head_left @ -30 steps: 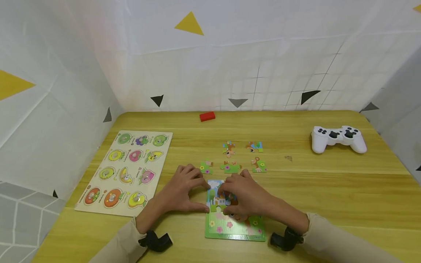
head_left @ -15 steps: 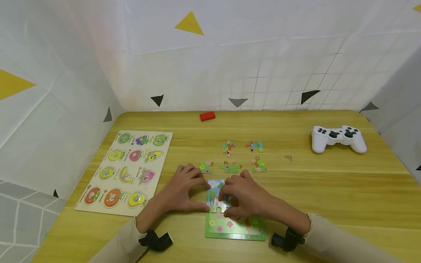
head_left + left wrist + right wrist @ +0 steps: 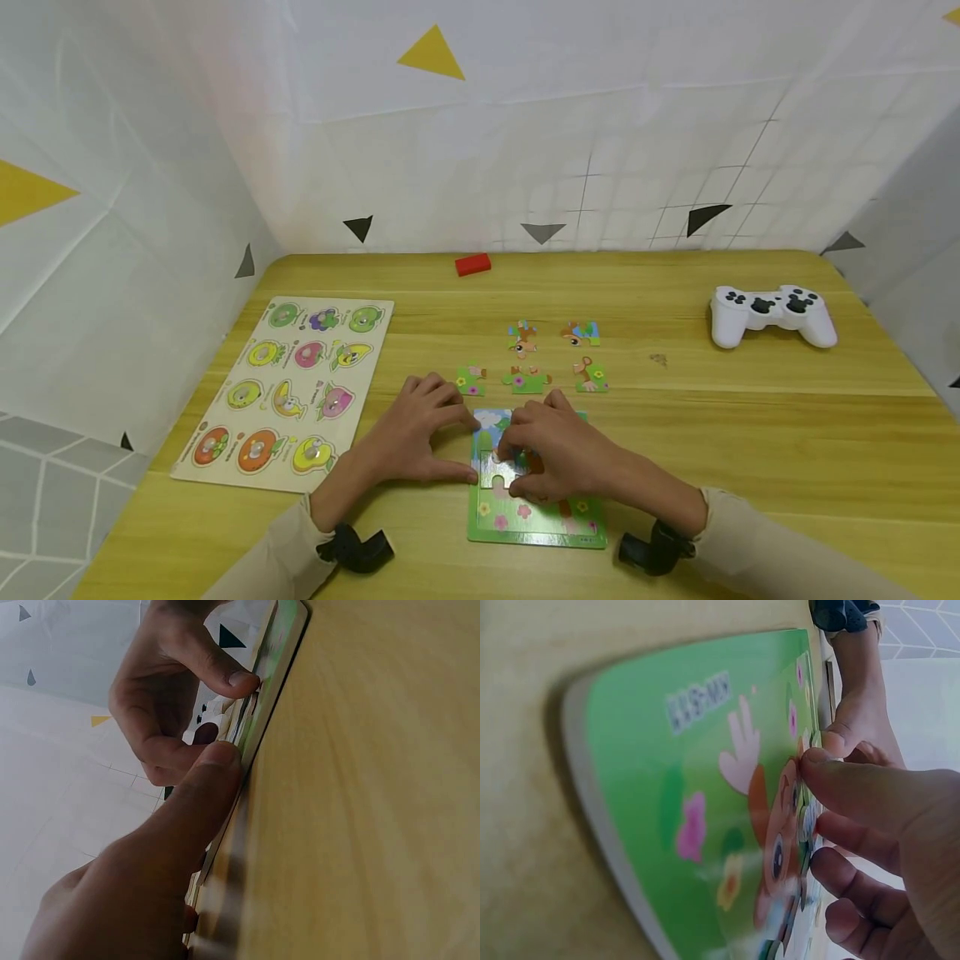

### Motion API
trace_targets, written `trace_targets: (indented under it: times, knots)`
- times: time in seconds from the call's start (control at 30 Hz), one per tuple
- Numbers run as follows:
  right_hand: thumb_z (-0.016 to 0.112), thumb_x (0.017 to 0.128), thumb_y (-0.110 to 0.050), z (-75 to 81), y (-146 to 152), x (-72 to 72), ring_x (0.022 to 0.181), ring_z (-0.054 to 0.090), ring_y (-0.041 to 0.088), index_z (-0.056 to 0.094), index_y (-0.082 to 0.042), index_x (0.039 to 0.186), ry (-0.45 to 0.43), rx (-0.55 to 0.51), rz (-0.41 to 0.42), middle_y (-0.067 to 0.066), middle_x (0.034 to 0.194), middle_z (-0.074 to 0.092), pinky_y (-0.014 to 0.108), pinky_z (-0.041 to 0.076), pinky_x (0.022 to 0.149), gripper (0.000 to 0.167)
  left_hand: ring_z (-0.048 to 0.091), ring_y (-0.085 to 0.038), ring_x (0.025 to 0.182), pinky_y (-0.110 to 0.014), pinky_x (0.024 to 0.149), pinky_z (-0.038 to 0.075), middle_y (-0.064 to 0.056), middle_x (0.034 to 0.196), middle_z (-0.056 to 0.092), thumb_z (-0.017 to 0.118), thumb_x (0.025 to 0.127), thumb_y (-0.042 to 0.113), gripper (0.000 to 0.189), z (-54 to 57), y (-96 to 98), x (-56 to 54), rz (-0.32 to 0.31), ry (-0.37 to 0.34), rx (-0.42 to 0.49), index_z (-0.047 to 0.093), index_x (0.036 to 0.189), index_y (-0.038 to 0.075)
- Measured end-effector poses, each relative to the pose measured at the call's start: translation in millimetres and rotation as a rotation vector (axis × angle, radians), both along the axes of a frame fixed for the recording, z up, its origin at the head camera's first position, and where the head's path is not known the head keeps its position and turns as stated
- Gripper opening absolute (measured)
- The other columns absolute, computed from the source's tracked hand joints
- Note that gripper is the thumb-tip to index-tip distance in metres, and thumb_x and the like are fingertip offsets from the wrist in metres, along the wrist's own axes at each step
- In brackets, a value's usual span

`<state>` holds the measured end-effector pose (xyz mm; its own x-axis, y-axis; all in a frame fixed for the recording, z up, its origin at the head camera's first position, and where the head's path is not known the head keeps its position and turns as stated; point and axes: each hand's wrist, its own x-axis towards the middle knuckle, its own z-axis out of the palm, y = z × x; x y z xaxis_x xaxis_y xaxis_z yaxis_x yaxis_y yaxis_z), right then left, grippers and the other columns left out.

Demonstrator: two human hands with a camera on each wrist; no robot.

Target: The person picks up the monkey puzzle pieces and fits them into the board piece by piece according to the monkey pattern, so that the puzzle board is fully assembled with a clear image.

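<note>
A puzzle board (image 3: 536, 540) with a green border and a flowery picture lies in front of me. My left hand (image 3: 412, 437) steadies its left edge, thumb (image 3: 221, 754) stretched along the rim and index fingertip near the upper corner. Over the board, my right hand (image 3: 562, 450) pinches a puzzle piece (image 3: 489, 477) between thumb and fingers, low against the picture. That hand hides much of the piece. The right wrist view shows the thumb (image 3: 840, 776) and fingertips close over the board, beside a printed brown animal face (image 3: 776, 855).
Several loose puzzle pieces (image 3: 527, 382) lie in two rows just beyond the board. A wooden fruit puzzle (image 3: 300, 392) is at left, a white game controller (image 3: 772, 312) at right. Near the back edge sits a red block (image 3: 472, 265).
The piece under my right hand has shifted and tilted slightly, its surface now catching glare. My right hand has moved only a little; the left hand stays at the board's edge.
</note>
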<state>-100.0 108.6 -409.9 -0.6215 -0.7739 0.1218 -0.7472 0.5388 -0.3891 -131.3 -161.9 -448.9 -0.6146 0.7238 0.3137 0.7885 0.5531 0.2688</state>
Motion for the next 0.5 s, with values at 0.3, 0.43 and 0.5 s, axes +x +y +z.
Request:
trace_targets:
  times: [0.3, 0.43, 0.5]
  knots:
    - [0.088, 0.079, -0.038, -0.4, -2.2, -2.2, 0.075, 0.041, 0.000, 0.076, -0.028, 0.107, 0.000, -0.033, 0.033, -0.011, 0.090, 0.060, 0.033, 0.026, 0.080, 0.031, 0.047, -0.010, 0.108, -0.039, 0.092, 0.034, 0.013, 0.109, 0.059, 0.070, 0.075, 0.079, 0.055, 1.0, -0.1, 0.4, -0.005, 0.006, 0.003, 0.071, 0.107, 0.035]
    - [0.084, 0.085, -0.029, -1.4, -2.5, -4.4, 0.076, 0.039, 0.000, 0.078, -0.031, 0.110, -0.017, -0.029, 0.066, -0.010, 0.093, 0.058, 0.033, 0.024, 0.080, 0.026, 0.047, -0.010, 0.109, -0.040, 0.093, 0.035, 0.013, 0.109, 0.059, 0.068, 0.076, 0.080, 0.055, 1.1, -0.2, 0.5, -0.002, 0.009, -0.005, 0.071, 0.107, 0.035]
    - [0.082, 0.087, -0.027, -1.7, -2.8, -5.3, 0.077, 0.039, 0.001, 0.078, -0.032, 0.110, -0.024, -0.018, 0.072, -0.010, 0.094, 0.058, 0.033, 0.024, 0.080, 0.024, 0.047, -0.010, 0.109, -0.040, 0.093, 0.034, 0.013, 0.109, 0.058, 0.068, 0.076, 0.080, 0.055, 1.0, -0.3, 0.3, -0.003, 0.008, -0.007, 0.071, 0.107, 0.035]
